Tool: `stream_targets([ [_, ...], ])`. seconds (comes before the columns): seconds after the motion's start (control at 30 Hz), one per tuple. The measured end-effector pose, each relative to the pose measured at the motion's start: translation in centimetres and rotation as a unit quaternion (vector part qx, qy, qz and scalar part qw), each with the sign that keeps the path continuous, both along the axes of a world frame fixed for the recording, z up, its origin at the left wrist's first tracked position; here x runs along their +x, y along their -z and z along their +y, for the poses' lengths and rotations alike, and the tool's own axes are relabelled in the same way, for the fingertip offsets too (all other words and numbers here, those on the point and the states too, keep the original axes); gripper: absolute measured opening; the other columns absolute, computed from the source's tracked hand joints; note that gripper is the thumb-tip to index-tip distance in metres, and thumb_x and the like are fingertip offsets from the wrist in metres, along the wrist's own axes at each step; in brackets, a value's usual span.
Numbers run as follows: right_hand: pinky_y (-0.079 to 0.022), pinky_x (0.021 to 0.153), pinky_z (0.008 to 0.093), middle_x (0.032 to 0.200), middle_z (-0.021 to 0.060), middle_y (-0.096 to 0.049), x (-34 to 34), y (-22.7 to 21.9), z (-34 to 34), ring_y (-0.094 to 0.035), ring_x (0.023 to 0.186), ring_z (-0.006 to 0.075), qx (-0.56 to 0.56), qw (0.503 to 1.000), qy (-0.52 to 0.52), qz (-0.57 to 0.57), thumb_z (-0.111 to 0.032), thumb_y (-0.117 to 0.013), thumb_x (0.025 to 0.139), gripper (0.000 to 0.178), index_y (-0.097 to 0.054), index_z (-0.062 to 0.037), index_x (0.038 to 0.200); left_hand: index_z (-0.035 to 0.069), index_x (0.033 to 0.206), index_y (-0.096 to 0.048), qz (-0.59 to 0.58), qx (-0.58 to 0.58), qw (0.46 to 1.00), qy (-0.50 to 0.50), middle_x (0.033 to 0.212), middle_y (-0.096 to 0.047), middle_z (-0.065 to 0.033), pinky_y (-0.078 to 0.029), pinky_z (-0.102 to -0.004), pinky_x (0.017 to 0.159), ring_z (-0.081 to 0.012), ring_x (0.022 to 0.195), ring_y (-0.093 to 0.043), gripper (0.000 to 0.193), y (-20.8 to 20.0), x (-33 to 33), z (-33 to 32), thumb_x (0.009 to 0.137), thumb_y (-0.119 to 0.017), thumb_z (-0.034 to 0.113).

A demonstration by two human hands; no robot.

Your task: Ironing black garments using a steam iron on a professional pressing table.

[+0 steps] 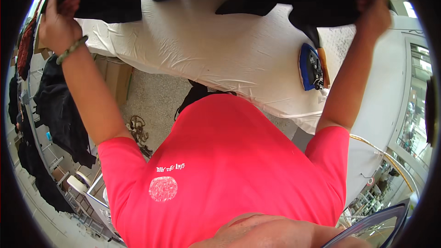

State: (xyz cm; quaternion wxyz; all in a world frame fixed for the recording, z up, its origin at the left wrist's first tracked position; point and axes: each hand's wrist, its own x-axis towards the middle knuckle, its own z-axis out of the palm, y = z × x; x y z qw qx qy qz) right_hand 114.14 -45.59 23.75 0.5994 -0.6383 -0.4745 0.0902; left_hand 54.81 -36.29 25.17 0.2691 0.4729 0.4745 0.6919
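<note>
A black garment [110,0] is stretched wide between my raised hands at the far edge of view, and its upper part runs out of the picture. My left hand [60,26], with a beaded bracelet at the wrist, grips the garment's left side. Its right side is in my right hand [375,16], partly hidden by the dark cloth. The garment's ragged lower outline hangs over a table covered in wrinkled white cloth [193,46]. Whether it touches the cover, I cannot tell.
An iron [315,70] rests on a blue-edged pad [303,66] at the table's right. A hose [388,158] curves beside my right arm. Dark garments [59,115] hang at the left, near a cardboard box [118,80]. A window [418,96] is on the right.
</note>
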Motion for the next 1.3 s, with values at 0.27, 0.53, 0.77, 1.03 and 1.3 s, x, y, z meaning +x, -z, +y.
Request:
stream_targets([
  [0.27,-0.035,0.044,0.0287,0.049,0.0028,-0.052,-4.2,9.9,-5.6,-0.047,0.043,0.0114,-0.346,0.938,-0.010,-0.025,-0.047,-0.070,0.091,0.050,-0.066,-0.0049,0.064,0.005,0.091,-0.065,-0.005,-0.344,0.938,0.030,0.070,-0.066,-0.0070,-0.049,-0.0244,0.050,-0.0156,0.053,-0.061,0.020,11.2,-3.0,-6.4,0.088,-0.078,0.019],
  [0.53,-0.039,0.045,0.0260,0.060,0.0058,-0.062,-7.3,22.3,-14.2,-0.054,0.047,0.0123,-0.459,0.856,0.000,0.238,-0.048,-0.069,0.094,0.048,-0.064,-0.0054,0.073,0.008,0.092,-0.065,-0.184,-0.464,0.866,-0.029,0.077,-0.068,-0.0068,-0.051,-0.0281,0.058,-0.0178,0.065,-0.065,0.023,26.6,-3.5,-17.2,0.092,-0.075,0.029],
  [0.77,-0.048,0.054,0.0250,0.075,0.0095,-0.070,-13.2,24.2,-15.9,-0.064,0.059,0.0146,-0.374,0.790,-0.042,0.485,-0.038,-0.066,0.098,0.036,-0.068,-0.0036,0.090,0.002,0.102,-0.068,-0.270,-0.543,0.785,0.127,0.092,-0.072,-0.0111,-0.058,-0.0368,0.066,-0.0251,0.077,-0.071,0.033,24.5,6.1,-20.3,0.095,-0.071,0.034],
  [1.03,-0.048,0.057,0.0294,0.081,0.0087,-0.071,-13.7,21.5,-15.4,-0.063,0.061,0.0158,-0.256,0.880,-0.051,0.398,-0.024,-0.066,0.097,0.022,-0.068,-0.0024,0.093,-0.003,0.105,-0.069,-0.207,-0.368,0.906,0.026,0.097,-0.072,-0.0116,-0.059,-0.0380,0.069,-0.0238,0.079,-0.071,0.025,23.2,7.5,-19.0,0.096,-0.069,0.020],
  [1.3,-0.045,0.058,0.0313,0.078,0.0074,-0.066,-13.0,15.1,-16.6,-0.059,0.061,0.0173,-0.133,0.877,-0.067,0.457,-0.017,-0.062,0.095,0.016,-0.067,-0.0020,0.094,0.000,0.113,-0.068,-0.261,-0.291,0.915,0.099,0.109,-0.072,-0.0111,-0.058,-0.0376,0.082,-0.0228,0.093,-0.070,0.024,14.7,8.0,-18.1,0.097,-0.064,0.018],
])
